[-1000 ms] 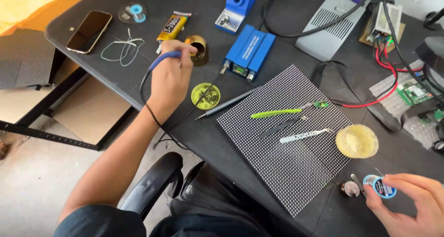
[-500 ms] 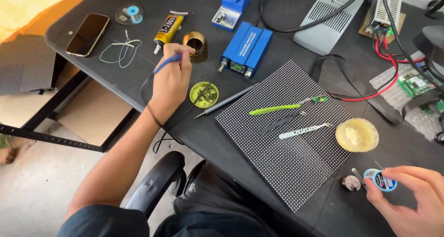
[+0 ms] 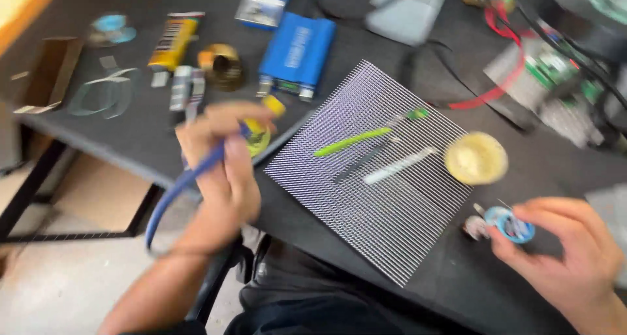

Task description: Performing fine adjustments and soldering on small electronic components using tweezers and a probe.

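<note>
Soldering iron (image 3: 196, 172), blue-handled, in left hand (image 3: 222, 172), grip pressed around it. Right hand (image 3: 562, 256) grip pinching blue solder spool (image 3: 511, 223) beside LED matrix panel (image 3: 366, 198) on dark surface (image 3: 457, 289)

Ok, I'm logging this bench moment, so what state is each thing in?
Left hand: gripping a blue-handled soldering iron, cable looping down.
Right hand: pinching a small blue solder spool.
Grid panel: flat on the table.
Green tweezers: lying on the panel.
Round yellow pad: resting beside the panel's edge.
Blue box: lying flat.
</note>
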